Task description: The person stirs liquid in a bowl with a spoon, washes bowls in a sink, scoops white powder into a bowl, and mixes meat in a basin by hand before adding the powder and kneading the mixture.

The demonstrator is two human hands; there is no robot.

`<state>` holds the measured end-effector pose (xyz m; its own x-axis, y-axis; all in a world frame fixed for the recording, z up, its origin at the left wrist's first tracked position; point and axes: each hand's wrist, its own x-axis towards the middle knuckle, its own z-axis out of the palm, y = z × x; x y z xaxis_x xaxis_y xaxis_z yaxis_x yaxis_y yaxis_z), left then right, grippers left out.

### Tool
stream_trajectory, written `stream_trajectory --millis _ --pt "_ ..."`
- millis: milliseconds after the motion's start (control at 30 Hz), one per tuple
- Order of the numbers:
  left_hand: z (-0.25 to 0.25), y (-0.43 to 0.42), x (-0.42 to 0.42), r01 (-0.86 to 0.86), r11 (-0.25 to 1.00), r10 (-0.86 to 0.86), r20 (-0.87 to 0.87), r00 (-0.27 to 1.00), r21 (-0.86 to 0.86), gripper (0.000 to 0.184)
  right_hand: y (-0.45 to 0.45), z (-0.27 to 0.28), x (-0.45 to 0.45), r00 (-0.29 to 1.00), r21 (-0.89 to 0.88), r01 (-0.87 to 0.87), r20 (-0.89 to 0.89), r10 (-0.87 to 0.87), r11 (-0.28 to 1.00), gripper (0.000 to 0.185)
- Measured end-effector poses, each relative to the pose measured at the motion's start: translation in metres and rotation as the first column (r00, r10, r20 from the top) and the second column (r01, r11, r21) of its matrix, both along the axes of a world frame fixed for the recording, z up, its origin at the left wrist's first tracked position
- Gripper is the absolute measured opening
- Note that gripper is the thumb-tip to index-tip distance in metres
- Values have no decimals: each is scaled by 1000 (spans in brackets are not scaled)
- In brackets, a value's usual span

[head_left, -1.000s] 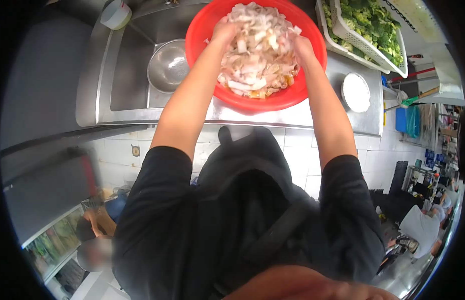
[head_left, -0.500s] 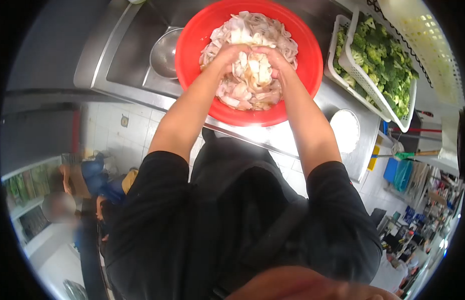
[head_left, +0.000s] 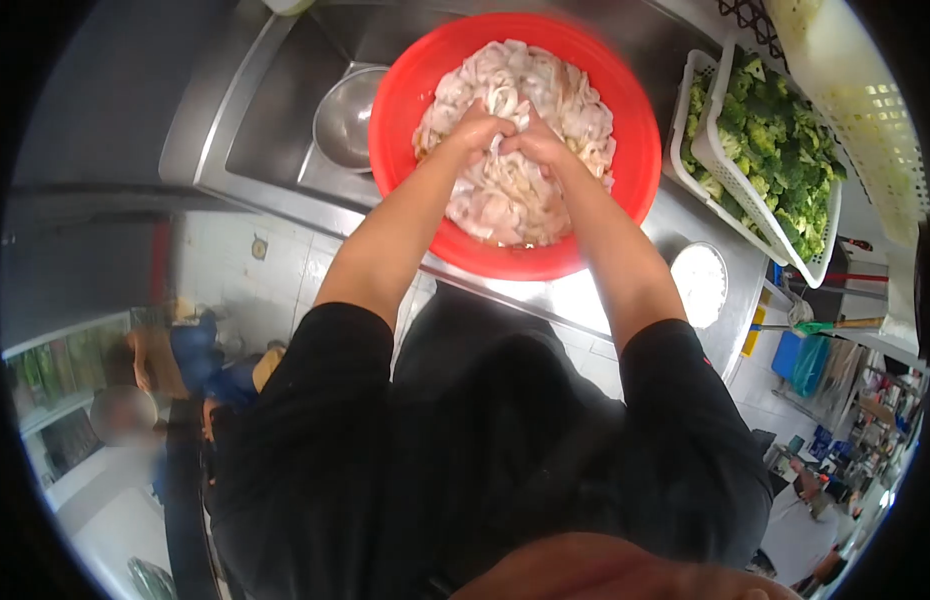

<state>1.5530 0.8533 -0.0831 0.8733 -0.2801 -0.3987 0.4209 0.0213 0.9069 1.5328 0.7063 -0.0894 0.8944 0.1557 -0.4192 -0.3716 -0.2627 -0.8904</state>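
Two arms point(head_left: 403, 235) lean over a round red plastic tub's near rim point(head_left: 515, 264); left hand point(head_left: 477, 131) and right hand point(head_left: 539, 142) touch in pale, wet strips point(head_left: 575, 108), grip hidden.

I'd call this a commercial kitchen: my feed shows a steel sink point(head_left: 275, 125) and counter point(head_left: 647, 258), a big red basin point(head_left: 637, 130) heaped with pale cut food point(head_left: 505, 218), white crates point(head_left: 753, 197) of broccoli point(head_left: 775, 140), pale tiles point(head_left: 290, 265) underfoot, and crowded shelving point(head_left: 873, 405) away to the right
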Motion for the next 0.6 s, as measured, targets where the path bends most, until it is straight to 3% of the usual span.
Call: stream_trajectory --millis 33,67,100,133,200,267,333,367,400,433,467,500,533,567,600 --pt "4 1 1 34 985 -18 93 995 -167 64 -4 -30 10 996 69 -14 84 9 998 111" --pt "13 -1 14 47 984 -30 105 994 -172 64 -7 -46 20 986 133 -37 166 15 990 110" --pt "13 -1 19 -6 1000 5 -26 1000 -29 63 -3 7 3 992 45 113 -53 -111 993 109" --pt "10 0 15 -37 992 57 -161 985 123 63 -5 -3 -5 990 39 125 -78 -121 991 109" --pt "19 5 19 60 998 -54 -152 987 36 61 -7 6 1 977 305 213 -72 -201 928 110" --pt "29 6 13 196 976 -179 -155 972 99 58 -15 19 -6 951 244 307 -128 -283 920 109" --pt "13 2 10 192 978 -179 -143 973 82 51 -24 31 -11 982 202 181 16 -188 963 108" --pt "29 6 4 251 966 -258 -147 955 -61 41 -22 41 -17 976 271 121 143 -164 955 104" --pt "37 9 0 301 931 -333 -147 931 -206 32 -23 49 -21 974 265 133 143 -175 955 104" --pt "28 13 8 402 880 -442 -126 888 -254 39 -23 58 -23 986 328 77 113 -120 942 101" --pt "32 14 10 405 877 -445 -124 887 -257 39 -22 63 -26 994 394 21 87 -60 919 97" --pt "37 15 14 446 871 -463 -41 885 -208 43 -18 62 -31 982 501 82 108 -156 861 69" --pt "42 18 17 481 863 -481 39 876 -155 47 -22 57 -29 981 501 83 110 -158 862 69" --pt "21 19 34 467 875 -476 -44 879 -130 49 -29 49 -25 981 313 171 34 -191 934 56" --pt "34 24 33 471 872 -480 -45 876 -132 49 -23 72 -33 969 226 231 31 -244 946 42"
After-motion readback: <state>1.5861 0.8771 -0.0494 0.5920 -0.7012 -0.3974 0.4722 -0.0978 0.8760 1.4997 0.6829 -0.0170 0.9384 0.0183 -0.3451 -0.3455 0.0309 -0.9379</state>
